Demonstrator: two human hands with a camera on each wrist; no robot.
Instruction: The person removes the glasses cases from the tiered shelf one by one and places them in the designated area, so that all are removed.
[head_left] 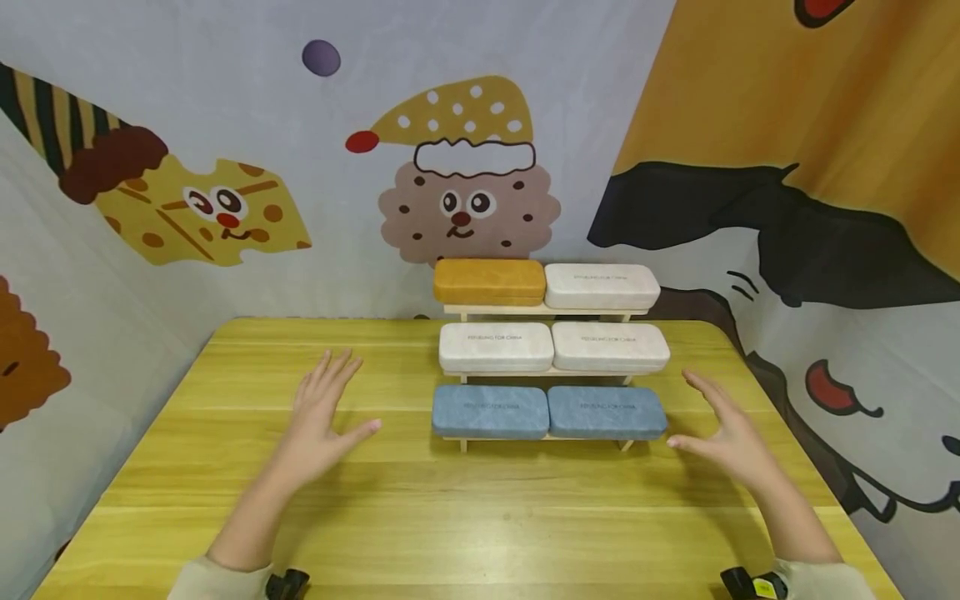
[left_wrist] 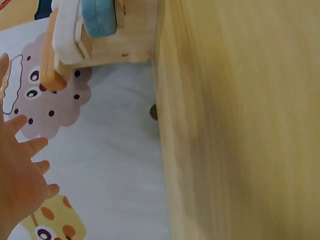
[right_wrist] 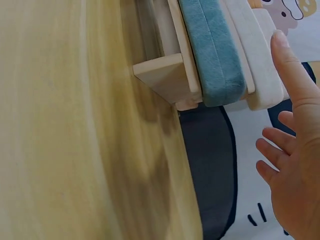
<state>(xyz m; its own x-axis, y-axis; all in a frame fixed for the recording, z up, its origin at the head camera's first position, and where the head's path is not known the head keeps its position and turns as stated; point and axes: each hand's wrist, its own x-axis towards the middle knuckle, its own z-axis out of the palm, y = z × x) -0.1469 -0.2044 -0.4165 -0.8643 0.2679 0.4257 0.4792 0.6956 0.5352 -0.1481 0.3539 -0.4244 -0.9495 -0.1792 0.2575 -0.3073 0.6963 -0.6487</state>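
A three-tier wooden stand (head_left: 510, 441) carries several oblong cases, two to a tier. On the lowest tier lie two blue cases (head_left: 491, 412), the right one (head_left: 607, 413) nearest my right hand. White cases (head_left: 495, 347) fill the middle tier. Up top, an orange case (head_left: 489, 282) sits beside a white case (head_left: 602, 287). My left hand (head_left: 318, 429) hovers left of the stand, fingers spread and holding nothing. Just right of the stand, my right hand (head_left: 727, 437) is held with fingers parted and nothing in it; in the right wrist view its thumb points toward the cases.
The stand is on a yellow wood-grain table (head_left: 480, 517), toward its back edge. Behind and beside it hangs a cloth (head_left: 337, 208) printed with cartoon figures. Dark wrist straps (head_left: 288, 583) show at both sleeves.
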